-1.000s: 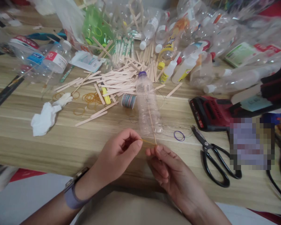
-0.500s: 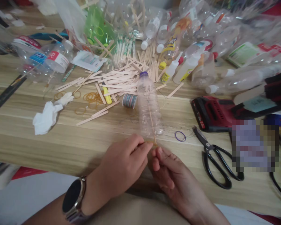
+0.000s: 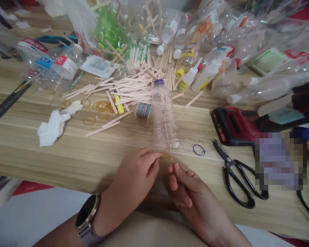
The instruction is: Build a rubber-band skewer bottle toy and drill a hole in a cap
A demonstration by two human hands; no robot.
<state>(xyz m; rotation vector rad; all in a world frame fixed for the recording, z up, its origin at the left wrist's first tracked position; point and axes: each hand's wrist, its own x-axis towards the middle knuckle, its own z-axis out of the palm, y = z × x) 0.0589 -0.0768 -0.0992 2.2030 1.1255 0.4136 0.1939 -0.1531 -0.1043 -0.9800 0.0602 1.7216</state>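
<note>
My right hand [image 3: 189,187] pinches the near end of a thin wooden stick [image 3: 168,137], which points away from me over a clear plastic bottle [image 3: 163,113]. A tan rubber band [image 3: 166,156] is looped on the stick just above those fingertips. To the left, my left hand [image 3: 137,180], with a watch on its wrist, is closed on the band's other end and stretches it sideways. The bottle has a purple cap and lies on the wooden table, cap away from me. Whether the stick touches the bottle cannot be made out.
Scissors [image 3: 233,171] and a red-black power tool [image 3: 237,125] lie at the right, near a purple rubber band [image 3: 198,150]. Beyond the bottle are craft sticks [image 3: 134,85], a thread spool [image 3: 143,110], glue bottles [image 3: 190,77] and many plastic bottles. Crumpled tissue [image 3: 51,128] lies left.
My left hand has moved slightly left, drawing the rubber band out longer from the stick. My right hand has stayed nearly in place.
</note>
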